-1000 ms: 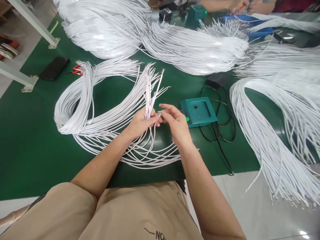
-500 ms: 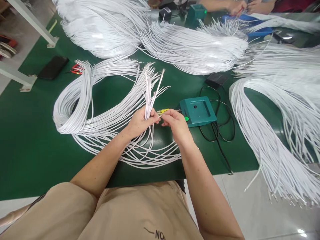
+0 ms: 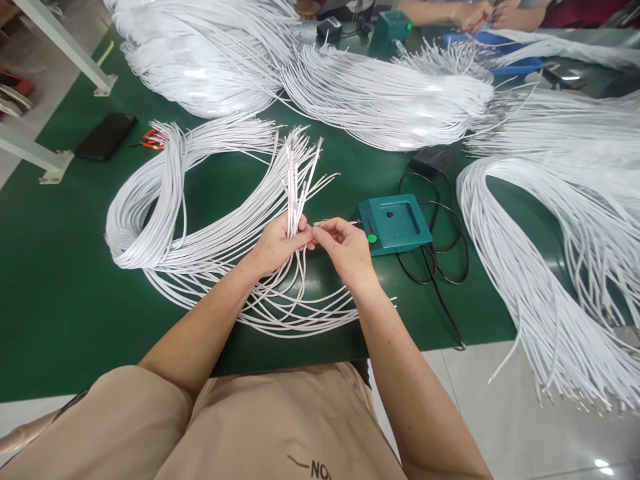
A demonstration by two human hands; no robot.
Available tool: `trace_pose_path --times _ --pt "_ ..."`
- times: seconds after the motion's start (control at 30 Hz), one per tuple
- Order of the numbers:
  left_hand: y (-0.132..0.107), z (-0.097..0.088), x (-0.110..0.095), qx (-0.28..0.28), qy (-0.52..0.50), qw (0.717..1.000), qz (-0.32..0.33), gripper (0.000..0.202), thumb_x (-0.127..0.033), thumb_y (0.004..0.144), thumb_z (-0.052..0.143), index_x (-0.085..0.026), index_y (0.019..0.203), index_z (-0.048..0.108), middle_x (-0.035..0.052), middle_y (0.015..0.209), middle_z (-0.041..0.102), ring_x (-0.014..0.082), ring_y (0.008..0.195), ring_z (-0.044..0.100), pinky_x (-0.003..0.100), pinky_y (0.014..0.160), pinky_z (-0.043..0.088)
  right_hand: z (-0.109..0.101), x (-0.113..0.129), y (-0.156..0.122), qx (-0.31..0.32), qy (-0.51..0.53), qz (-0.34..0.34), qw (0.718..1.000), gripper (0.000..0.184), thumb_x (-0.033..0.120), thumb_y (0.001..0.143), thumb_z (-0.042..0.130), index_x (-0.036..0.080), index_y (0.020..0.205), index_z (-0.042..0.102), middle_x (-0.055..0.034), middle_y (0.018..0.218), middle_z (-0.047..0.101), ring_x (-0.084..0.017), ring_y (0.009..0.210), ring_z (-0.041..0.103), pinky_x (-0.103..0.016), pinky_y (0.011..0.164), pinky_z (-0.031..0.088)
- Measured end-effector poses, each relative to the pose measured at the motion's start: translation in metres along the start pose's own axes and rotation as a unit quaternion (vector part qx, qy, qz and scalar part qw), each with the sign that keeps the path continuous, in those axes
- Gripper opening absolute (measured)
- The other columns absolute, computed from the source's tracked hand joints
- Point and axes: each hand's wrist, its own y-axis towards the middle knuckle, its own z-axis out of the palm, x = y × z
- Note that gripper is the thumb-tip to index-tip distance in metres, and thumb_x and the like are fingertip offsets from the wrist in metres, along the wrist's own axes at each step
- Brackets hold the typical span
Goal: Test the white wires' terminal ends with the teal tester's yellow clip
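Note:
My left hand (image 3: pixel 281 244) is closed around a small bunch of white cables (image 3: pixel 295 193), their ends standing up past the thumb. Right beside it, my right hand (image 3: pixel 349 252) pinches the end of a single white cable, its fingertips meeting those of the left. The tip itself is mostly covered by my fingers. Just behind the right hand, a teal box (image 3: pixel 417 235) with a green button points a thin metal shaft at my fingers. The large coil of white cables (image 3: pixel 135 230) lies to the left, with loose strands passing under both forearms.
More white cable bundles (image 3: pixel 395 100) lie along the back, and another (image 3: pixel 520 267) hangs over the front edge at right. A black phone (image 3: pixel 106 135) and red-handled pliers (image 3: pixel 152 139) sit at left. Black cord (image 3: pixel 445 313) loops by the box. Another person's hands (image 3: pixel 475 16) work opposite.
My right hand has shifted slightly left, up against the left fingertips. The yellow piece seen at the shaft is now mostly hidden. The held cable ends have tipped a little left.

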Motion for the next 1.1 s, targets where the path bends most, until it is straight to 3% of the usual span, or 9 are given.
trace_pose_path --times 0.1,0.23,0.4,0.5,0.57,0.7,0.8,0.93,1.1 --pt "0.0 -0.002 -0.001 0.013 -0.024 1.0 -0.014 0.019 -0.024 0.082 0.067 -0.015 0.092 0.054 -0.0015 0.074 0.062 0.0092 0.069 0.063 0.02 0.063 0.047 -0.002 -0.005 0.001 -0.005 -0.013 -0.018 1.0 0.015 0.032 0.077 0.064 0.017 0.079 0.067 -0.0011 0.076 0.068 -0.014 0.069 0.061 -0.028 0.072 0.049" --pt "0.0 -0.006 -0.004 0.051 -0.086 0.992 -0.079 0.046 -0.022 0.079 0.07 -0.019 0.123 0.057 -0.0006 0.084 0.063 0.0091 0.072 0.064 0.02 0.063 0.049 -0.002 -0.011 0.002 -0.031 -0.181 -0.133 0.974 0.015 0.023 0.086 0.052 0.019 0.078 0.064 -0.0025 0.078 0.067 -0.015 0.073 0.059 -0.028 0.074 0.046" --pt "0.0 -0.007 -0.007 0.047 -0.165 0.974 -0.151 0.04 -0.015 0.076 0.071 -0.016 0.116 0.064 -0.0002 0.08 0.062 0.0096 0.07 0.064 0.02 0.062 0.049 -0.003 -0.017 0.005 -0.036 -0.46 -0.328 0.824 0.031 0.021 0.097 0.035 0.017 0.079 0.06 -0.0079 0.08 0.06 -0.019 0.077 0.052 -0.031 0.074 0.04" --pt "0.002 -0.006 -0.004 0.02 -0.173 0.97 -0.167 0.04 -0.011 0.076 0.069 -0.015 0.115 0.064 -0.0001 0.077 0.061 0.0097 0.07 0.064 0.02 0.061 0.049 -0.01 -0.017 0.011 0.008 -0.561 -0.364 0.744 0.034 0.021 0.098 0.033 0.017 0.079 0.06 -0.0083 0.08 0.06 -0.021 0.076 0.049 -0.033 0.072 0.036" --pt "0.004 -0.006 0.001 -0.001 -0.156 0.974 -0.162 0.039 -0.011 0.076 0.07 -0.013 0.114 0.064 -0.0006 0.077 0.061 0.0094 0.07 0.065 0.019 0.061 0.05 -0.017 -0.013 0.017 0.033 -0.594 -0.356 0.72 0.03 0.021 0.097 0.035 0.017 0.082 0.061 -0.0084 0.083 0.061 -0.022 0.078 0.049 -0.033 0.07 0.034" --pt "0.008 -0.006 0.014 -0.04 -0.092 0.986 -0.131 0.043 -0.016 0.075 0.072 -0.015 0.117 0.063 -0.0003 0.081 0.061 0.0116 0.074 0.068 0.019 0.061 0.05 -0.032 -0.003 0.03 0.018 -0.63 -0.314 0.71 0.021 0.018 0.093 0.042 0.015 0.097 0.062 -0.0116 0.097 0.066 -0.026 0.093 0.051 -0.036 0.083 0.033" --pt "0.009 -0.007 0.019 -0.053 -0.035 0.992 -0.114 0.044 -0.021 0.076 0.072 -0.017 0.119 0.063 0.0002 0.082 0.062 0.0127 0.075 0.069 0.02 0.063 0.051 -0.039 0.002 0.038 0.065 -0.652 -0.281 0.701 0.021 0.016 0.091 0.043 0.014 0.092 0.064 -0.0106 0.085 0.069 -0.025 0.087 0.055 -0.039 0.093 0.031" --pt "0.009 -0.005 0.017 -0.056 0.014 0.994 -0.098 0.043 -0.025 0.077 0.071 -0.016 0.118 0.063 0.0023 0.085 0.066 0.0136 0.076 0.069 0.021 0.063 0.051 -0.044 0.004 0.043 0.105 -0.639 -0.277 0.71 0.013 0.016 0.087 0.052 0.015 0.09 0.065 -0.0091 0.083 0.07 -0.023 0.082 0.056 -0.037 0.093 0.032" --pt "0.01 -0.001 0.017 -0.065 0.021 0.994 -0.09 0.046 -0.026 0.077 0.072 -0.014 0.12 0.062 0.003 0.082 0.066 0.0156 0.075 0.071 0.021 0.061 0.052 -0.047 -0.005 0.047 0.09 -0.614 -0.296 0.726 0.016 0.011 0.084 0.052 0.017 0.089 0.066 -0.0082 0.077 0.065 -0.024 0.085 0.053 -0.037 0.087 0.035"
